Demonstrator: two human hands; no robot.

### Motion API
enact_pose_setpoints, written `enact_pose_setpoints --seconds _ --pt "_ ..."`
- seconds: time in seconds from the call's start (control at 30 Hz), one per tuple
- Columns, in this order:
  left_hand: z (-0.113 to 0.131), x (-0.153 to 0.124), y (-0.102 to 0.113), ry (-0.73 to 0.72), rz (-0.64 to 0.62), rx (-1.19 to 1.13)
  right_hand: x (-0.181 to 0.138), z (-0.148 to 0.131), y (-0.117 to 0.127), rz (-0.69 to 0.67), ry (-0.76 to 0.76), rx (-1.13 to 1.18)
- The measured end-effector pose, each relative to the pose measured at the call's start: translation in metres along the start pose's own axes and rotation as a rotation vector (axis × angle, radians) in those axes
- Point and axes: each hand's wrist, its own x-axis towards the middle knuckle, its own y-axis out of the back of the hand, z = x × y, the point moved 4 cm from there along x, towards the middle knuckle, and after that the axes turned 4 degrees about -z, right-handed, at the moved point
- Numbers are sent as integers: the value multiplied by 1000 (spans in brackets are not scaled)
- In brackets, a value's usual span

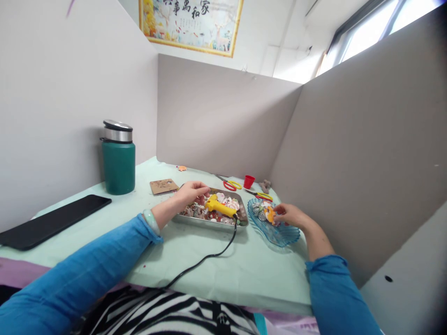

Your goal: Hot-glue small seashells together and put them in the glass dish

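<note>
My left hand (194, 191) hovers over the left side of a metal tray (209, 225), its thumb and fingers drawn together; whatever they may hold is too small to make out. Small decorated pieces in white, red and brown fill the tray. Across them rests a yellow glue gun (220, 206), its black cord (213, 256) trailing toward my lap. On the right, my right hand (292, 216) reaches over a blue shell-shaped glass dish (277, 236). Its fingers close on a small orange piece (269, 214) beside silvery-green pieces (259, 211).
Behind the tray lie red-and-yellow scissors (232, 185), a second pair with yellow handles (262, 196), and a red cup (249, 181). A brown card (164, 186), green flask (118, 165) and black phone-like slab (56, 220) are on the left. Grey partitions (223, 116) enclose the table.
</note>
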Motion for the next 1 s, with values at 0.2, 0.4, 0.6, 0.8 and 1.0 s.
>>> enact_pose_setpoints --seconds 0.2,0.4,0.6,0.8,1.0 --pt "-1 0 0 -1 -6 20 -5 0 -3 -78 -85 -9" --pt "-2 1 -1 6 2 22 -8 -3 -4 -55 -50 -61" --pt "-1 1 -2 2 -6 12 -7 -4 -2 11 -33 -88" --pt "0 1 -2 -5 -12 12 0 -8 -6 76 14 -241" --pt "-1 1 -1 2 -2 18 -8 -11 -3 22 19 -247"
